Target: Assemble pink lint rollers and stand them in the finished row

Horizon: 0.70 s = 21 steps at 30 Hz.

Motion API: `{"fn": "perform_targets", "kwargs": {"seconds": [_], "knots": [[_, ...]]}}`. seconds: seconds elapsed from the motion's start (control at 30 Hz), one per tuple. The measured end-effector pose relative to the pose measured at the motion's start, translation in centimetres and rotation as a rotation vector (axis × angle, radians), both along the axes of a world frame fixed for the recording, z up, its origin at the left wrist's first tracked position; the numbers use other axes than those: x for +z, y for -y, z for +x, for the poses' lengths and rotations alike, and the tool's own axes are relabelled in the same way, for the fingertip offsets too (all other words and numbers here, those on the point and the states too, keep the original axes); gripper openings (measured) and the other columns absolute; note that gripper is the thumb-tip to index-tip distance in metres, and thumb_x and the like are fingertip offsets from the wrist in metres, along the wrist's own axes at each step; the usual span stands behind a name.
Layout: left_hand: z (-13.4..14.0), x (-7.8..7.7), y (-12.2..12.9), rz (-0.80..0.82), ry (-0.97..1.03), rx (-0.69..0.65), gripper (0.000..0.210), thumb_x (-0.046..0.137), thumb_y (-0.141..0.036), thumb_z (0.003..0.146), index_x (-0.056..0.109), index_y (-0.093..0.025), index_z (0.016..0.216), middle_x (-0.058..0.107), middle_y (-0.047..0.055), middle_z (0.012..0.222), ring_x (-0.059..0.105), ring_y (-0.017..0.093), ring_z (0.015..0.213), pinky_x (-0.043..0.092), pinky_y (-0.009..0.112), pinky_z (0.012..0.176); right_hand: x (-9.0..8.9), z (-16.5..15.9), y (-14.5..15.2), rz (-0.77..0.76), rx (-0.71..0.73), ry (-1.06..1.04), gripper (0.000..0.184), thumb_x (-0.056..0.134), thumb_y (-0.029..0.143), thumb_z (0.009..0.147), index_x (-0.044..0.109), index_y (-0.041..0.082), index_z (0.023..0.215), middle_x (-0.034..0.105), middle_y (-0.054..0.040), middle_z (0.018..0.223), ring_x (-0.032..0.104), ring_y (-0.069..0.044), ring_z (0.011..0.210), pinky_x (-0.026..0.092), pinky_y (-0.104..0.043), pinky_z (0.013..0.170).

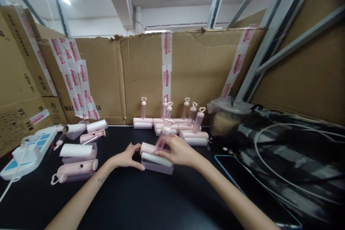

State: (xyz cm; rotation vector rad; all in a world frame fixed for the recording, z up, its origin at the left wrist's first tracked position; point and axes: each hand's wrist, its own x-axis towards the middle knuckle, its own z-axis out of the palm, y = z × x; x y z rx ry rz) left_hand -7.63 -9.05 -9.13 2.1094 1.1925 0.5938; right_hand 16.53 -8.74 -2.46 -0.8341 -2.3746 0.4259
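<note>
In front of me is a pink lint roller [148, 147] with a white paper roll [157, 159], and a translucent purple cover [159, 168] below them. Its clear pink handle with a heart-shaped end stands up, slightly blurred. My right hand [179, 151] is closed around the lint roller near the handle's base, thumb over the white roll. My left hand [126, 157] is at the left end, its thumb and index finger spread apart with their tips at the edge. Whether those tips press on it I cannot tell.
Several assembled lint rollers [194, 138] stand upright along the cardboard wall [142, 68]. Loose roller parts [78, 167] lie at left beside a white power strip [40, 151]. To the right are a phone [253, 187], a cup with a straw [226, 118] and a white cable over dark fabric [291, 158].
</note>
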Motion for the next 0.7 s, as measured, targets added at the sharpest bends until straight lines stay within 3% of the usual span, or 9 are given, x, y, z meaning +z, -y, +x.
{"fn": "perform_targets", "kwargs": {"seconds": [0.1, 0.17, 0.3, 0.43, 0.57, 0.7], "knots": [[0.0, 0.2, 0.0, -0.001, -0.001, -0.031, 0.069, 0.071, -0.047, 0.059, 0.046, -0.023, 0.118, 0.054, 0.006, 0.120, 0.031, 0.030, 0.124, -0.005, 0.046, 0.105, 0.6, -0.1, -0.2, 0.173, -0.024, 0.168, 0.023, 0.063, 0.043, 0.073, 0.064, 0.021, 0.071, 0.062, -0.0042, 0.065, 0.054, -0.022, 0.066, 0.034, -0.031, 0.067], [0.1, 0.3, 0.0, 0.001, -0.003, -0.048, 0.065, 0.071, -0.047, 0.059, 0.048, -0.023, 0.114, 0.056, 0.005, 0.116, 0.035, 0.029, 0.121, -0.005, 0.045, 0.105, 0.6, -0.3, -0.3, 0.197, -0.025, 0.208, 0.023, 0.064, 0.042, 0.072, 0.062, 0.020, 0.067, 0.061, -0.0033, 0.061, 0.053, -0.020, 0.062, 0.033, -0.030, 0.065], [0.0, 0.3, -0.1, 0.007, -0.008, -0.061, 0.058, 0.071, -0.046, 0.059, 0.049, -0.023, 0.107, 0.059, 0.004, 0.110, 0.040, 0.027, 0.117, -0.005, 0.044, 0.105, -0.4, -0.6, -0.7, 0.135, 0.013, 0.172, 0.022, 0.066, 0.040, 0.071, 0.060, 0.020, 0.066, 0.060, -0.0022, 0.061, 0.052, -0.017, 0.056, 0.032, -0.027, 0.057], [0.1, 0.2, -0.1, 0.007, -0.018, -0.046, 0.061, 0.072, -0.044, 0.059, 0.047, -0.023, 0.110, 0.057, 0.003, 0.111, 0.038, 0.026, 0.117, -0.004, 0.044, 0.105, -2.5, -0.6, -1.2, 0.039, 0.054, 0.106, 0.022, 0.066, 0.040, 0.072, 0.061, 0.019, 0.075, 0.061, -0.0026, 0.071, 0.055, -0.018, 0.063, 0.037, -0.026, 0.059], [0.0, 0.3, 0.1, 0.021, -0.029, -0.005, 0.065, 0.074, -0.045, 0.055, 0.048, -0.025, 0.111, 0.051, 0.003, 0.110, 0.037, 0.027, 0.114, 0.011, 0.045, 0.103, -3.7, -0.1, -1.2, 0.100, 0.034, 0.037, 0.030, 0.066, 0.046, 0.071, 0.062, 0.019, 0.084, 0.056, -0.0071, 0.099, 0.053, -0.022, 0.091, 0.041, -0.030, 0.078], [-1.1, 0.8, 0.0, 0.058, -0.032, 0.086, 0.064, 0.078, -0.043, 0.047, 0.056, -0.025, 0.104, 0.047, 0.002, 0.100, 0.040, 0.025, 0.101, 0.027, 0.041, 0.094, -3.5, -0.1, -1.1, 0.169, -0.022, 0.156, 0.054, 0.067, 0.058, 0.064, 0.057, 0.018, 0.098, 0.056, -0.0078, 0.096, 0.053, -0.024, 0.088, 0.042, -0.034, 0.077]]}}
